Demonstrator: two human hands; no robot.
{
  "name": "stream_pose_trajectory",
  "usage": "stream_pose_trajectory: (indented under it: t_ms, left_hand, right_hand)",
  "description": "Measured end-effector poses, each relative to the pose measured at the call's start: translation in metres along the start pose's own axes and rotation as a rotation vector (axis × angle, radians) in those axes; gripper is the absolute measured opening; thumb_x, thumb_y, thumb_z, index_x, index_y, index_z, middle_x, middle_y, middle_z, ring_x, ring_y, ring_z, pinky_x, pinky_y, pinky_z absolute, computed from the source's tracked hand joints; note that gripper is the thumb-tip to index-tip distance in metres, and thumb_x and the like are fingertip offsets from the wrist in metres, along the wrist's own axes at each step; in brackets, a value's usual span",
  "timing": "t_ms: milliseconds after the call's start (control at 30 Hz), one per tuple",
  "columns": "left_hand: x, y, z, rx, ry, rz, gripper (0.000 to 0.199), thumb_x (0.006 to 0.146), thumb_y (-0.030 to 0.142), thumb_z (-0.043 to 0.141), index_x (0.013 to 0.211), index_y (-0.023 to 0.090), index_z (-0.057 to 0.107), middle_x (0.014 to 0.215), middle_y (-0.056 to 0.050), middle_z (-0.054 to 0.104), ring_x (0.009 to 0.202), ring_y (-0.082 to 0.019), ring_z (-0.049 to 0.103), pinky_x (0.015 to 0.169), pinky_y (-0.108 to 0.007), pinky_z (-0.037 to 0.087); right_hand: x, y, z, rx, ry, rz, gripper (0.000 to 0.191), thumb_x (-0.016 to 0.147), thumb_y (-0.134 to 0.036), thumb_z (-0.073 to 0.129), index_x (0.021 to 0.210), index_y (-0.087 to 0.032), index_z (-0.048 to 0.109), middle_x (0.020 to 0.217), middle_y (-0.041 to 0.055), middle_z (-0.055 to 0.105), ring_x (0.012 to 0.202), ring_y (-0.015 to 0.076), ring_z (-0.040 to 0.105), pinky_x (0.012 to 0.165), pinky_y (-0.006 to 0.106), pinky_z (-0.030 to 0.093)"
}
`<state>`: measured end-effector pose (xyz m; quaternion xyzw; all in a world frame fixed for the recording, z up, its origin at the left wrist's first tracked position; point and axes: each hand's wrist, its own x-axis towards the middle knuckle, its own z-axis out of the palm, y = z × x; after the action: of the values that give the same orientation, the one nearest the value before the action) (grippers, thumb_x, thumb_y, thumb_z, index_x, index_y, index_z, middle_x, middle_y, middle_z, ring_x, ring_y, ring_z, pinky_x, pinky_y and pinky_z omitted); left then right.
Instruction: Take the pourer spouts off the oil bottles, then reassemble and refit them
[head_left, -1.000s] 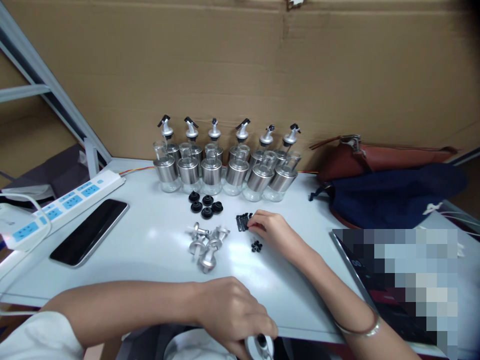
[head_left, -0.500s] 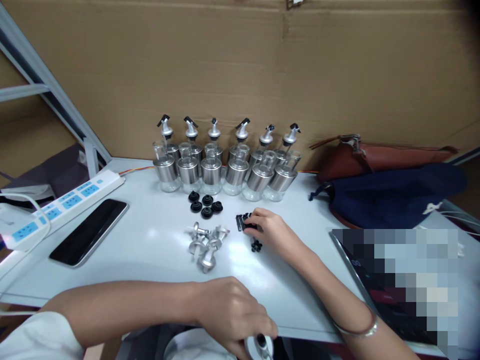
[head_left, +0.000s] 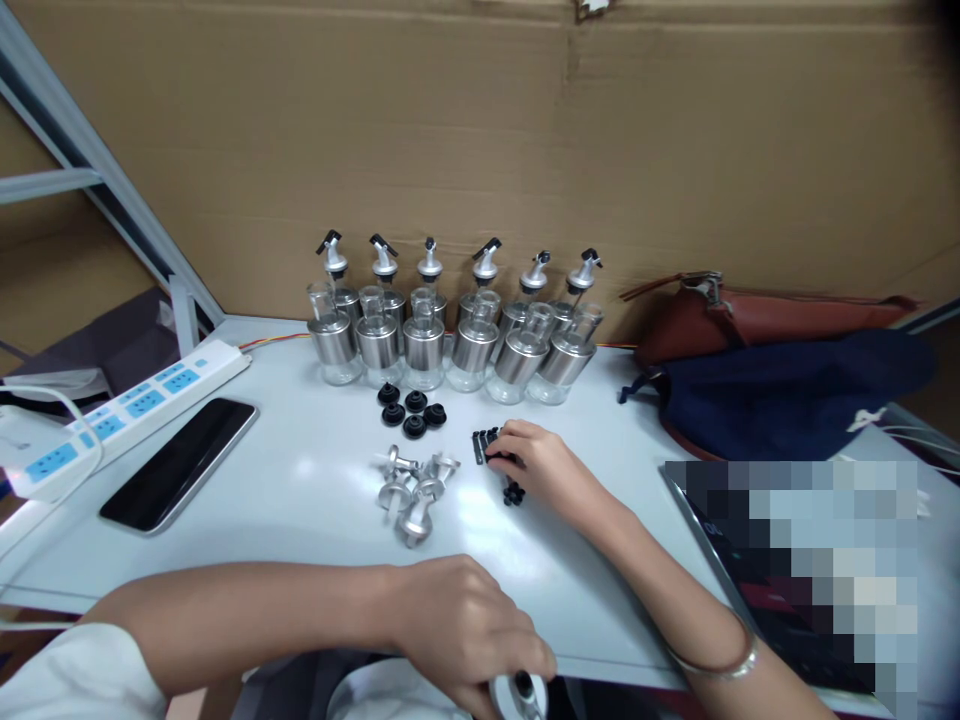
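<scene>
My left hand [head_left: 476,630] is closed round a silver pourer top [head_left: 519,694] with a black centre, low at the table's front edge. Farther up, the fingers of my right hand [head_left: 536,465] bend over a row of small black levers [head_left: 480,446], partly hiding them; whether one is pinched cannot be made out. Just below these fingers lies a cluster of tiny black pieces [head_left: 514,493]. Several silver pourer parts [head_left: 416,495] are heaped to the left, and several black stoppers [head_left: 415,402] sit behind them.
Glass bottles with steel bands [head_left: 475,345] stand in two rows at the back, the rear row with pourers. A phone [head_left: 180,465] and power strip [head_left: 142,405] lie left. Right are a dark blue bag [head_left: 780,390], a brown bag [head_left: 787,320] and a partly blurred tablet [head_left: 750,560].
</scene>
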<state>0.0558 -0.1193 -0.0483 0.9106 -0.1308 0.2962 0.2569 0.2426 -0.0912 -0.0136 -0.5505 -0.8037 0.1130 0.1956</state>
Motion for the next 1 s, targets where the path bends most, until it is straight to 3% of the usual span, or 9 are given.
stream_pose_trajectory:
  t_ms: [133, 400, 533, 633, 800, 900, 1000]
  left_hand:
    - [-0.001, 0.000, 0.000, 0.009, -0.155, -0.055, 0.047, 0.091, 0.062, 0.042, 0.090, 0.017, 0.056, 0.056, 0.002, 0.061, 0.048, -0.010, 0.057, 0.043, -0.025, 0.035]
    - [0.000, 0.000, 0.000, -0.018, -0.142, -0.077, 0.046, 0.088, 0.063, 0.047, 0.088, 0.018, 0.056, 0.057, 0.001, 0.062, 0.049, -0.011, 0.058, 0.042, -0.025, 0.035]
    - [0.002, 0.003, -0.003, -0.160, -0.044, -0.205, 0.042, 0.089, 0.060, 0.045, 0.082, 0.019, 0.054, 0.058, 0.001, 0.063, 0.049, -0.010, 0.057, 0.045, -0.022, 0.037]
    - [0.006, 0.003, -0.011, -0.309, 0.083, -0.346, 0.038, 0.086, 0.057, 0.049, 0.080, 0.019, 0.053, 0.056, 0.003, 0.059, 0.045, -0.009, 0.052, 0.047, -0.019, 0.039]
    - [0.011, 0.002, -0.025, -0.524, 0.123, -0.558, 0.030, 0.080, 0.046, 0.057, 0.083, 0.018, 0.049, 0.059, 0.004, 0.050, 0.047, -0.008, 0.044, 0.047, -0.019, 0.036]
    - [0.011, 0.001, -0.028, -0.593, 0.121, -0.650, 0.029, 0.079, 0.045, 0.057, 0.083, 0.017, 0.048, 0.063, 0.003, 0.050, 0.051, -0.009, 0.043, 0.049, -0.019, 0.037]
    - [0.011, 0.000, -0.028, -0.615, 0.132, -0.667, 0.029, 0.080, 0.044, 0.058, 0.084, 0.017, 0.049, 0.065, 0.002, 0.051, 0.053, -0.009, 0.042, 0.051, -0.020, 0.037]
  right_hand:
    - [0.001, -0.001, 0.001, 0.019, 0.006, -0.056, 0.010, 0.086, -0.012, 0.065, 0.093, -0.015, 0.072, 0.082, 0.0058, 0.061, 0.078, 0.0199, 0.061, 0.072, 0.029, 0.050]
    - [0.001, -0.002, 0.001, 0.013, -0.026, -0.036, 0.011, 0.084, -0.006, 0.065, 0.088, -0.014, 0.072, 0.083, 0.0071, 0.063, 0.079, 0.0210, 0.060, 0.072, 0.031, 0.049]
    - [0.000, -0.002, -0.004, 0.100, -0.008, -0.016, 0.009, 0.085, -0.009, 0.064, 0.084, -0.015, 0.070, 0.080, 0.0053, 0.061, 0.075, 0.0191, 0.059, 0.069, 0.029, 0.047]
    - [-0.002, -0.007, -0.015, 0.363, -0.004, 0.004, 0.018, 0.092, -0.026, 0.058, 0.081, -0.016, 0.069, 0.076, 0.0038, 0.060, 0.069, 0.0161, 0.057, 0.064, 0.027, 0.044]
    - [-0.007, -0.022, -0.036, 0.914, -0.224, -0.067, 0.041, 0.093, -0.053, 0.052, 0.089, -0.015, 0.069, 0.080, 0.0042, 0.063, 0.072, 0.0139, 0.056, 0.066, 0.025, 0.044]
    - [-0.009, -0.028, -0.039, 0.995, -0.357, -0.074, 0.038, 0.092, -0.051, 0.054, 0.094, -0.015, 0.067, 0.087, 0.0048, 0.064, 0.079, 0.0140, 0.059, 0.072, 0.026, 0.046]
    - [-0.009, -0.029, -0.037, 0.974, -0.400, -0.066, 0.037, 0.093, -0.050, 0.053, 0.095, -0.015, 0.065, 0.090, 0.0049, 0.065, 0.082, 0.0147, 0.059, 0.076, 0.027, 0.046]
